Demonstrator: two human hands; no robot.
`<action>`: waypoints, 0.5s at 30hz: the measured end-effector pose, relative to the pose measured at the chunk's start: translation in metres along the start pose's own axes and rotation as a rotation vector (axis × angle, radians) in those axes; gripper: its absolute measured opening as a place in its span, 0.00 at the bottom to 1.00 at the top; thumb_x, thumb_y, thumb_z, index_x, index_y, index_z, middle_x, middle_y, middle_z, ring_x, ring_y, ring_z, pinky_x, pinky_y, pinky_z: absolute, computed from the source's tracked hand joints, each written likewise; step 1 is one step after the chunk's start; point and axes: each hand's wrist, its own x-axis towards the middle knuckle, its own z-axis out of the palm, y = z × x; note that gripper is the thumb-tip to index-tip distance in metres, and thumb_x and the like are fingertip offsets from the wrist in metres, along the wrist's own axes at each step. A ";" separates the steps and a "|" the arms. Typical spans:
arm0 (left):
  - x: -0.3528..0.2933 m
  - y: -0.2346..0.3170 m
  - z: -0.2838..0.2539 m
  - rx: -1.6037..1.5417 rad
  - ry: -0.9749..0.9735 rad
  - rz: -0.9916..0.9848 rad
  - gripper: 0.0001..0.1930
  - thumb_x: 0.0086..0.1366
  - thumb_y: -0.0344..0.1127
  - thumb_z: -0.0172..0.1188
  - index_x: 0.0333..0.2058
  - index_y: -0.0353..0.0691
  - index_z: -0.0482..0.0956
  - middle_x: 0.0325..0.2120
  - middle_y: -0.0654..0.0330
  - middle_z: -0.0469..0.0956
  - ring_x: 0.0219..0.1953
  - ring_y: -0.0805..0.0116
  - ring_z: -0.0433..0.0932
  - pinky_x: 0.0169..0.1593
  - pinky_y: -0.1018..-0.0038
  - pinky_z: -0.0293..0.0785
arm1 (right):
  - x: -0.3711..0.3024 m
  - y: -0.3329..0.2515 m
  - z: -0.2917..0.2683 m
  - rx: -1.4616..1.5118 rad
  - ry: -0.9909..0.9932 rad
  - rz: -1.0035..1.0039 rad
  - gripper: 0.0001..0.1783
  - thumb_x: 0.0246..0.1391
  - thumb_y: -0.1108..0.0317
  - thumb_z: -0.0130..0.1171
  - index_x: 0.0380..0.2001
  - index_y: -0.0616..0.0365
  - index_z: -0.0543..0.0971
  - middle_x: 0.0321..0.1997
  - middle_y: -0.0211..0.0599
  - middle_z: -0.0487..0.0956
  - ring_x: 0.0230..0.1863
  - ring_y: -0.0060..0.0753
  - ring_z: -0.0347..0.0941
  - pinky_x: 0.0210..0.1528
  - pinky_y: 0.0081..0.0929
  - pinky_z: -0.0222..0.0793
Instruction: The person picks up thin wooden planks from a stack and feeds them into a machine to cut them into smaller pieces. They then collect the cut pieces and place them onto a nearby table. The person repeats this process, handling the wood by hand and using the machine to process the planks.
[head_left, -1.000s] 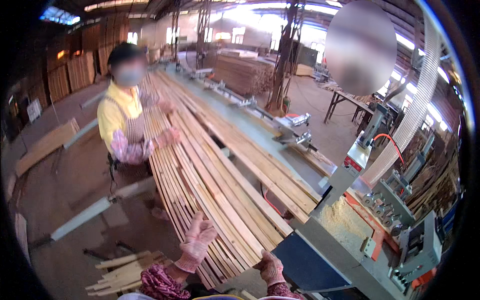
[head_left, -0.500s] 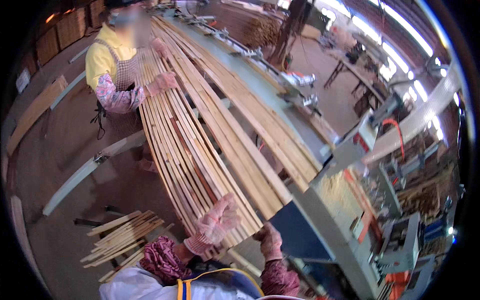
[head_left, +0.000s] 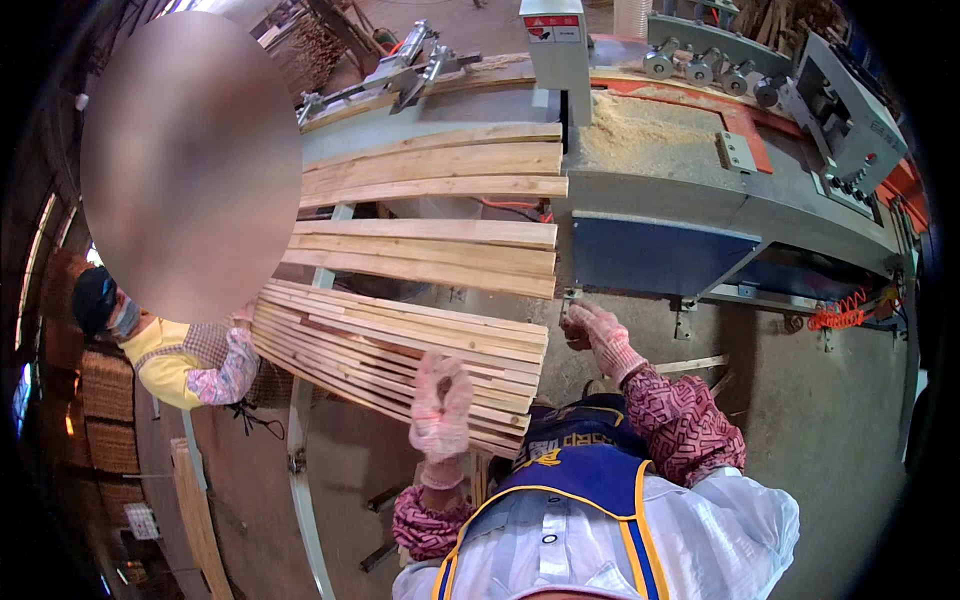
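Note:
Narrow wooden strips [head_left: 480,340] lie side by side in a bundle in front of me, their ends roughly lined up on the right. Above the bundle's near side is my left hand [head_left: 440,415] in a pink-white work glove, thumb and fingers bowed apart with nothing gripped between them. I cannot tell whether it touches the wood. My right hand [head_left: 605,340], gloved likewise, is just off the strip ends, fingers loosely apart and holding nothing visible. Beyond the bundle lie two groups of wider boards, a middle group [head_left: 430,250] and a far group [head_left: 450,165].
A co-worker in a yellow top [head_left: 165,355] stands at the left, one gloved hand by the strips. A grey machine [head_left: 660,205] with sawdust [head_left: 640,125] on its bed fills the far right. Metal rails [head_left: 300,450] support the wood. An orange coiled hose [head_left: 838,315] hangs from the machine.
My view has swung right, toward the machine. My left hand has lifted off or loosened on the strips, and my right hand has come away from their end corner.

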 end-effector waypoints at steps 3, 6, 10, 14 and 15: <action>0.001 0.012 0.023 0.404 -0.116 0.140 0.29 0.62 0.32 0.63 0.61 0.33 0.64 0.49 0.55 0.74 0.45 0.68 0.74 0.50 0.74 0.73 | 0.013 0.012 -0.002 0.077 -0.044 0.023 0.19 0.57 0.61 0.56 0.50 0.57 0.77 0.31 0.32 0.78 0.30 0.26 0.74 0.33 0.25 0.71; -0.004 0.024 0.027 0.552 -0.177 0.075 0.31 0.59 0.31 0.67 0.59 0.31 0.66 0.49 0.53 0.76 0.50 0.64 0.77 0.55 0.70 0.73 | 0.018 0.030 -0.006 -0.062 -0.042 -0.090 0.13 0.61 0.58 0.53 0.39 0.55 0.76 0.33 0.33 0.79 0.31 0.29 0.77 0.36 0.29 0.75; -0.009 0.020 0.005 0.589 -0.111 0.201 0.29 0.58 0.31 0.67 0.57 0.34 0.69 0.45 0.55 0.78 0.45 0.70 0.77 0.50 0.73 0.73 | 0.010 0.040 -0.011 -0.044 -0.097 0.008 0.12 0.58 0.59 0.55 0.33 0.56 0.75 0.30 0.33 0.77 0.29 0.30 0.75 0.34 0.30 0.73; -0.013 0.021 -0.024 0.672 -0.058 0.126 0.28 0.58 0.30 0.67 0.57 0.35 0.70 0.47 0.54 0.78 0.46 0.68 0.79 0.52 0.72 0.74 | -0.006 0.047 0.000 0.075 -0.002 0.129 0.11 0.56 0.60 0.58 0.32 0.56 0.75 0.26 0.32 0.74 0.25 0.31 0.71 0.31 0.30 0.69; -0.012 0.024 -0.027 0.641 -0.064 0.096 0.28 0.58 0.30 0.66 0.57 0.35 0.69 0.48 0.54 0.78 0.46 0.68 0.79 0.52 0.71 0.74 | -0.004 0.053 -0.006 0.093 -0.015 0.142 0.10 0.56 0.60 0.58 0.32 0.56 0.74 0.26 0.32 0.74 0.25 0.31 0.70 0.31 0.31 0.69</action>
